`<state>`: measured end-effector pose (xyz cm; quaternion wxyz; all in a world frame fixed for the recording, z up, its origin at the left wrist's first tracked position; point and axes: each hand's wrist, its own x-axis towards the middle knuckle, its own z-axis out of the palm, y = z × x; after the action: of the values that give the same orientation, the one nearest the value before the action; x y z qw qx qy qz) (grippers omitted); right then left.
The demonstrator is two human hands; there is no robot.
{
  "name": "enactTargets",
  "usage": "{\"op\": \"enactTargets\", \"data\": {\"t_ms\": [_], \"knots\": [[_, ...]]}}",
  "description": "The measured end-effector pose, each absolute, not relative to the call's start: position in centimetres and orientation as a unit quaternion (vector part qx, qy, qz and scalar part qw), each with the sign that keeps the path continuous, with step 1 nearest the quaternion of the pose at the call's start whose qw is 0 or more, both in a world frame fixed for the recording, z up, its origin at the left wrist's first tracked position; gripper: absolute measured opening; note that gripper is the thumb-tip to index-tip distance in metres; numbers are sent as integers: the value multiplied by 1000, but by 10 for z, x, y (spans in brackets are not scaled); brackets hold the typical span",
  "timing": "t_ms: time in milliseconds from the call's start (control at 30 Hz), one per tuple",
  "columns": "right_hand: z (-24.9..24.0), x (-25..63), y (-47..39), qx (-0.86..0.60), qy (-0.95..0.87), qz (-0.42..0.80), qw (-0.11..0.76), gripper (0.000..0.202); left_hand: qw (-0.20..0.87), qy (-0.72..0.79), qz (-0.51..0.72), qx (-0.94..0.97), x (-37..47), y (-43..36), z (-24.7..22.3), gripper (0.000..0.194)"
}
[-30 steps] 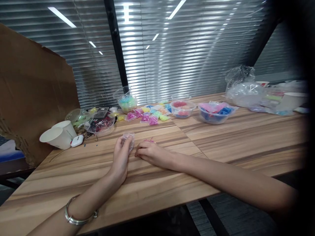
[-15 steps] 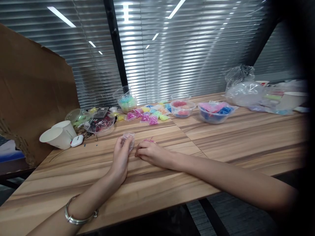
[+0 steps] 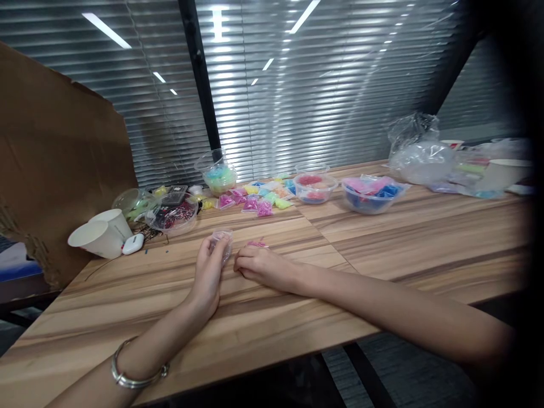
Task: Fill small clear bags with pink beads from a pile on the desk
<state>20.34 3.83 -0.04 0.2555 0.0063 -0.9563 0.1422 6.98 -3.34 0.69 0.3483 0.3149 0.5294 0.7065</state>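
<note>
My left hand [image 3: 209,266] is closed on a small clear plastic bag [image 3: 226,249], holding it just above the wooden table [image 3: 272,323]. To its right, my right hand [image 3: 259,265] rests on the tabletop with its fingers curled and pressed together; whatever they hold, if anything, is hidden. Small pink pieces [image 3: 258,243] lie right behind the right hand. Farther back, several small bags of pink bits [image 3: 264,208] lie among yellow, green and blue ones.
Clear bowls stand at the back: one with red contents [image 3: 315,191], one with pink and blue bags [image 3: 369,198], one with dark beads [image 3: 172,215]. Paper cups [image 3: 96,238] and a white earphone case [image 3: 133,243] are left, beside a cardboard sheet [image 3: 63,153]. Plastic bags [image 3: 420,158] pile up right.
Both hands stay almost where they were. The right hand's fingers have shifted very slightly; the left hand still holds the clear bag.
</note>
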Motion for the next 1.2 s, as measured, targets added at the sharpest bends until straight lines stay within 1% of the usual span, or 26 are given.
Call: {"op": "enactTargets", "data": {"t_ms": [233,400,600,900,1200], "knots": [[-3,203,38,-17,-950,160,269,17,351,530,704,317,70,-34,7,32],[-1,202,36,-8,-945,170,281,17,354,528,703,319,70,-34,7,34],[-2,202,38,-16,-949,163,271,13,356,524,705,318,71,-34,8,35],[-5,200,39,-22,-926,229,301,13,352,524,703,327,70,-34,7,34],[-7,200,41,-8,-919,240,313,13,345,526,700,338,69,-34,5,32]]}}
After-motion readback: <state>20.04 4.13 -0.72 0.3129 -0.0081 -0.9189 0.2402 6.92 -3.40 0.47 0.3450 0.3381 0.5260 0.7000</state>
